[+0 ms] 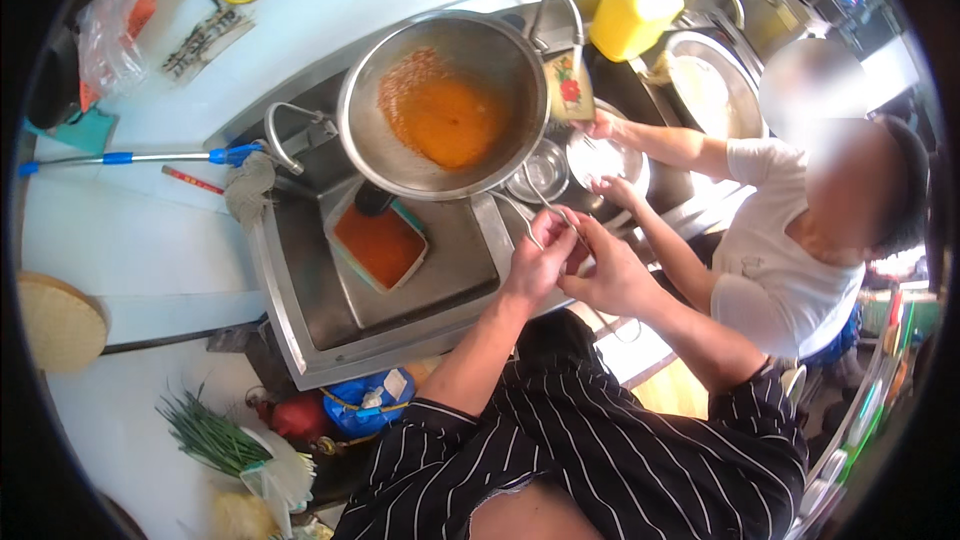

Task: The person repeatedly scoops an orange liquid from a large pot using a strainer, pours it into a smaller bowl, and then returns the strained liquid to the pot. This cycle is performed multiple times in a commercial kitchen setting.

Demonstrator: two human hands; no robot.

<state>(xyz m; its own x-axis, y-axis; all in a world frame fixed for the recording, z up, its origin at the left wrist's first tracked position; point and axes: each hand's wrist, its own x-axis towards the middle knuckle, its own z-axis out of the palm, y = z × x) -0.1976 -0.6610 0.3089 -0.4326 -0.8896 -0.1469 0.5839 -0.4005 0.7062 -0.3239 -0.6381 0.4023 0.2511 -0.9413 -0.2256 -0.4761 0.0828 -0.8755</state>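
Note:
In front of my body, my left hand (541,255) and my right hand (616,274) come together around a thin metal tool (541,195), which looks like wire tongs. Its two slim arms point up toward the rim of a large stainless steel bowl (367,120), and a thin loop shows below my right hand. Whether the tips touch the bowl, I cannot tell. Orange-red liquid (454,124) lies in the bowl, with residue up one side. Below it, in the steel sink (442,262), a square plastic container (341,255) holds red-orange liquid, with a black object at its upper edge.
A co-worker (780,240) at the right holds a floral-patterned item (568,86) over a metal bowl (637,172). Curved faucets (277,135) rise by the sinks. A yellow jug (626,22) stands behind. A mop (251,184) leans left; green stalks (217,435) lie lower left.

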